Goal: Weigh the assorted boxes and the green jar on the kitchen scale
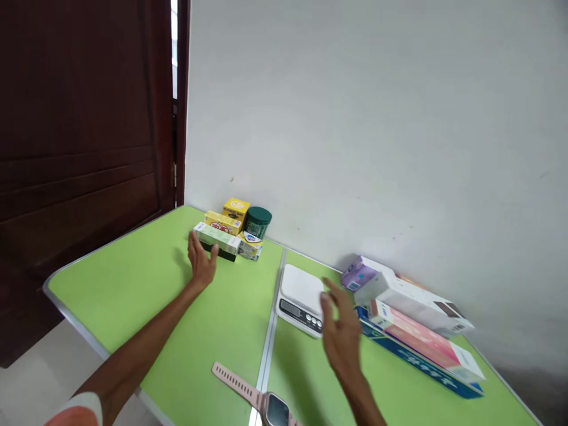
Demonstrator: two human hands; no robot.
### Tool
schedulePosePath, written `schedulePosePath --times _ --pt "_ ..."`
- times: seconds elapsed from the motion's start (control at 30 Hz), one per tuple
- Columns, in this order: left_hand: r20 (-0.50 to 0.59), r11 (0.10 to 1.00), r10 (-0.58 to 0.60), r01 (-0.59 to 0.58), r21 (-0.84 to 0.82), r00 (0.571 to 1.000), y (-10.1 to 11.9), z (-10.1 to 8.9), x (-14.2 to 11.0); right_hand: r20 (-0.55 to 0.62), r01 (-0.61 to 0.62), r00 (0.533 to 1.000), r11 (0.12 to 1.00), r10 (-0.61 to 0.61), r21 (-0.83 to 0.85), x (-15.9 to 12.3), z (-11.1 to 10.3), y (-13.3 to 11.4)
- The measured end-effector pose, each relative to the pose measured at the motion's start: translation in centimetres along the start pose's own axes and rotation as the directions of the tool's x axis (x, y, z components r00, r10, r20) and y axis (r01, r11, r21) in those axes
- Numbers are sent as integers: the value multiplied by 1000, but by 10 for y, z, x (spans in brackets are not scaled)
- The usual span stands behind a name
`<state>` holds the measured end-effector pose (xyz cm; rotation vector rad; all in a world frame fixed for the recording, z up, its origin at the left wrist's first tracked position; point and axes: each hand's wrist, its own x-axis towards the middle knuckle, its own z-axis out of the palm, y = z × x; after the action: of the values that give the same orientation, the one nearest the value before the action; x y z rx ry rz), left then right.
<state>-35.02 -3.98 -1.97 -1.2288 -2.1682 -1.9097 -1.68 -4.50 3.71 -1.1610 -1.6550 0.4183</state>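
My left hand (202,260) hovers at the near side of a light green and white box (217,236), thumb and fingers apart, with nothing in it. That box lies on top of a black box (224,254). On the other side, my right hand (339,319) is in the air by the right edge of a white kitchen scale (302,290), slightly blurred, its fingers spread and holding nothing. The scale's flat platform bears nothing. Nearer to me lies a smartwatch (277,409) with a pink strap, partly cut off by the lower frame edge.
Behind the green box stand yellow boxes (236,207), a dark green jar (258,221) and a small soap box (250,245). At right lie a purple box (358,272), a long white box (412,299), a pink box (426,337) and a blue toothpaste box (419,358). A wall backs the green table (222,319).
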Motion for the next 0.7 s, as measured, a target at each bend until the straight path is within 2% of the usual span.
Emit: schedulePosePath --times 0.07,0.17,0.27,0.33,0.4,0.5,0.6,0.7 --pt "-7 984 -169 169 -57 986 -22 -9 27 203 -102 977 984 70 147 2 57 -17" --pt "115 933 -294 311 -182 949 -44 -14 51 368 -254 920 918 133 305 6 141 -32" --pt "188 909 -307 346 -234 933 -57 -11 63 392 -357 898 853 201 381 13 208 -40" --pt "210 907 -295 342 -244 932 -63 -9 68 365 -350 910 839 199 416 18 237 -43" --pt "223 910 -276 329 -252 935 -65 -8 71 325 -330 925 836 195 438 21 254 -44" --pt "219 923 -245 296 -247 944 -62 -9 69 285 -340 930 838 232 426 19 258 -43" --pt "214 939 -214 261 -222 953 -54 -13 57 288 -363 921 845 262 392 10 245 -39" --pt "208 952 -193 234 -196 959 -43 -18 36 298 -343 925 853 234 394 -4 223 -37"
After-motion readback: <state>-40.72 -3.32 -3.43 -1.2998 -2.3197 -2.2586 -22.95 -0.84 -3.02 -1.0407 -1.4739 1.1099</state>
